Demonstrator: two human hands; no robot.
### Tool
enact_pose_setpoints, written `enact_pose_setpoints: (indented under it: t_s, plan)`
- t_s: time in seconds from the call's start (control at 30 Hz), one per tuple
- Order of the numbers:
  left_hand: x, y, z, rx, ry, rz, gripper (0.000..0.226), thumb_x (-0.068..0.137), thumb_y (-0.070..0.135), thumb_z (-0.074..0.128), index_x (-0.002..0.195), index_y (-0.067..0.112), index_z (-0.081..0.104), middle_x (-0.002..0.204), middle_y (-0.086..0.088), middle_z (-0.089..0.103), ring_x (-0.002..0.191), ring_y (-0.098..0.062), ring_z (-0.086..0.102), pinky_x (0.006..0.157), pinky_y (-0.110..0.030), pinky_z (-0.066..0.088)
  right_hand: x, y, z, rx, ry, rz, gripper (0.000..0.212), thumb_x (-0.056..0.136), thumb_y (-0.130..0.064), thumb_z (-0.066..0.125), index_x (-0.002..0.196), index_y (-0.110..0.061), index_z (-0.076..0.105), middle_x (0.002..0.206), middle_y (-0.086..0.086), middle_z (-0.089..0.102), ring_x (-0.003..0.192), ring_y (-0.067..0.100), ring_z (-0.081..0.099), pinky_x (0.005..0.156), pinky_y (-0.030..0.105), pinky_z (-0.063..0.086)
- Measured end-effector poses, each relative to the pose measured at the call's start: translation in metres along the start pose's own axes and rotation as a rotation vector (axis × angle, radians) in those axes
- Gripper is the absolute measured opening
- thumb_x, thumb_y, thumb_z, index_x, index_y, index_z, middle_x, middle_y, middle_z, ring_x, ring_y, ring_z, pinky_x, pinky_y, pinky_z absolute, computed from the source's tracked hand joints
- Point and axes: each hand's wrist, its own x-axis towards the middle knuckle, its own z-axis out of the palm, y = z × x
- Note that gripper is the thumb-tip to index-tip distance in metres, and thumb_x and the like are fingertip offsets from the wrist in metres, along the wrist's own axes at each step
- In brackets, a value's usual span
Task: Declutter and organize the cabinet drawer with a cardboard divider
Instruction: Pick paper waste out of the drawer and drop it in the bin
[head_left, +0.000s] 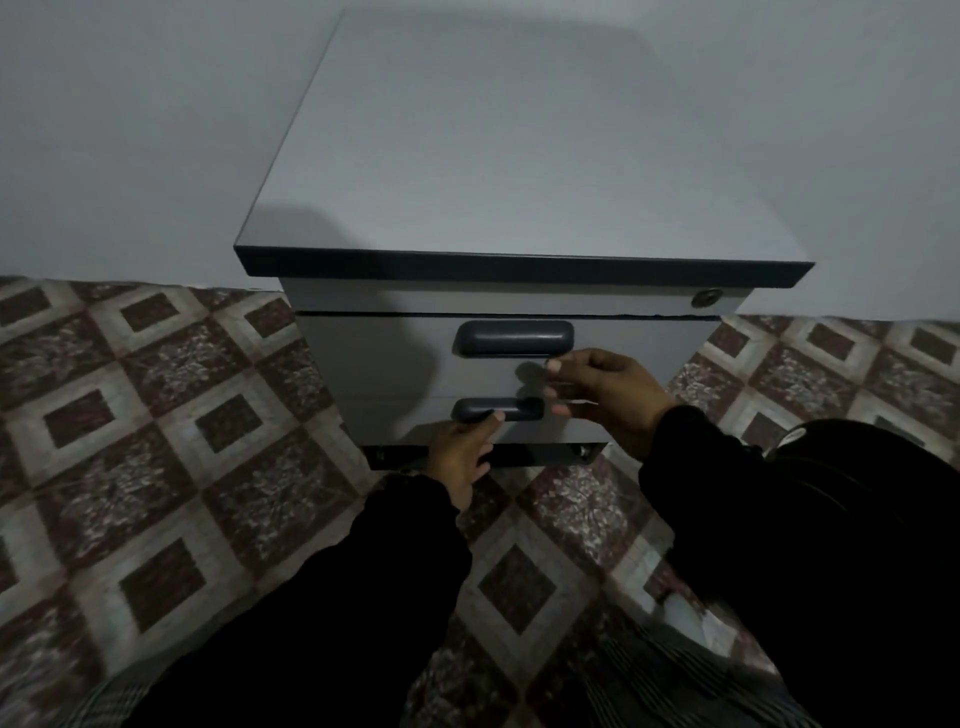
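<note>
A grey cabinet (519, 171) stands against the wall with its two drawers closed. The upper drawer (374, 358) carries a dark handle (513, 338), and the lower drawer (395, 421) has a smaller dark handle (511, 409). My left hand (460, 460) reaches up from below, and one fingertip touches the front of the lower handle. My right hand (608, 392) hovers in front of the drawer fronts, just right of the lower handle, its fingers loosely bent toward the left and holding nothing. No cardboard divider or drawer contents are in view.
A round lock (705, 298) sits at the top right of the cabinet front. The cabinet stands on a patterned tile floor (171, 415) in brown and beige. A plain wall (130, 130) runs behind it. My dark sleeves fill the lower frame.
</note>
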Motion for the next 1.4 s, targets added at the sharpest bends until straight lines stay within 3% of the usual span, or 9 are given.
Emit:
enact_pose_setpoints:
  t_s: [0.2,0.3,0.37,0.47,0.67,0.73,0.97,1.27,1.4]
  plan:
    - [0.008,-0.001,0.011,-0.079,0.085,-0.004,0.036,0.091,0.024,0.061,0.124,0.013,0.051,0.124,-0.001,0.052,0.122,-0.018,0.047,0.108,-0.039,0.034,0.003,0.006,0.008,0.024,0.091,-0.041,0.014,0.083,-0.01,0.068,0.084,-0.008,0.054,0.081,0.009,0.059,0.073,0.018,0.06,0.062,0.024,0.057]
    - [0.016,-0.006,0.012,-0.087,0.142,0.002,0.013,0.09,0.025,0.062,0.091,0.015,0.054,0.088,0.004,0.052,0.083,-0.016,0.051,0.075,-0.033,0.044,0.004,0.006,0.013,0.036,0.142,-0.059,0.02,0.083,-0.012,0.068,0.076,-0.01,0.05,0.078,0.01,0.058,0.07,0.018,0.059,0.068,0.029,0.056]
    - [0.021,-0.008,0.013,-0.087,0.204,0.016,0.014,0.09,0.023,0.062,0.085,0.015,0.052,0.079,0.005,0.049,0.082,-0.017,0.049,0.072,-0.034,0.038,0.005,0.006,0.016,0.04,0.177,-0.068,0.023,0.084,-0.012,0.068,0.072,-0.011,0.048,0.077,0.01,0.058,0.068,0.018,0.058,0.066,0.029,0.056]
    - [0.026,-0.01,0.014,-0.09,0.245,0.055,0.016,0.09,0.022,0.062,0.097,0.01,0.053,0.081,0.005,0.052,0.096,-0.019,0.049,0.084,-0.031,0.034,0.006,0.006,0.018,0.038,0.204,-0.079,0.023,0.085,-0.012,0.066,0.071,-0.011,0.048,0.075,0.009,0.058,0.068,0.019,0.058,0.066,0.03,0.056]
    - [0.028,-0.016,0.014,-0.091,0.264,0.113,0.027,0.09,0.021,0.063,0.109,0.003,0.057,0.1,-0.006,0.057,0.093,-0.018,0.05,0.082,-0.033,0.038,0.005,0.003,0.018,0.015,0.213,-0.092,0.024,0.085,-0.011,0.066,0.072,-0.01,0.047,0.072,0.009,0.057,0.066,0.018,0.057,0.066,0.029,0.055]
    - [0.029,-0.017,0.014,-0.085,0.28,0.122,0.032,0.089,0.021,0.064,0.112,-0.001,0.058,0.093,-0.005,0.057,0.089,-0.019,0.05,0.086,-0.039,0.042,0.005,0.002,0.018,-0.004,0.21,-0.096,0.024,0.085,-0.011,0.067,0.071,-0.01,0.047,0.071,0.009,0.057,0.065,0.017,0.057,0.062,0.026,0.054]
    - [0.023,-0.024,0.014,-0.114,0.311,0.191,0.035,0.087,0.015,0.065,0.111,-0.009,0.057,0.088,-0.006,0.055,0.09,-0.019,0.051,0.083,-0.03,0.04,0.004,-0.001,0.016,-0.052,0.213,-0.102,0.023,0.083,-0.013,0.069,0.073,-0.01,0.049,0.072,0.007,0.061,0.066,0.016,0.059,0.059,0.023,0.055]
    - [0.009,-0.038,0.009,-0.129,0.295,0.194,0.011,0.085,0.012,0.068,0.083,0.006,0.058,0.074,0.001,0.055,0.083,-0.017,0.053,0.08,-0.027,0.04,0.006,-0.002,0.012,-0.104,0.193,-0.112,0.018,0.082,-0.012,0.069,0.075,-0.007,0.053,0.071,0.006,0.061,0.062,0.015,0.059,0.057,0.022,0.053]
    - [-0.007,-0.045,0.009,-0.115,0.316,0.19,0.028,0.087,0.011,0.066,0.107,-0.007,0.059,0.081,-0.004,0.056,0.079,-0.015,0.053,0.068,-0.017,0.043,0.004,-0.002,0.012,-0.111,0.183,-0.133,0.016,0.083,-0.012,0.068,0.091,-0.004,0.056,0.072,0.007,0.061,0.063,0.016,0.059,0.055,0.019,0.053]
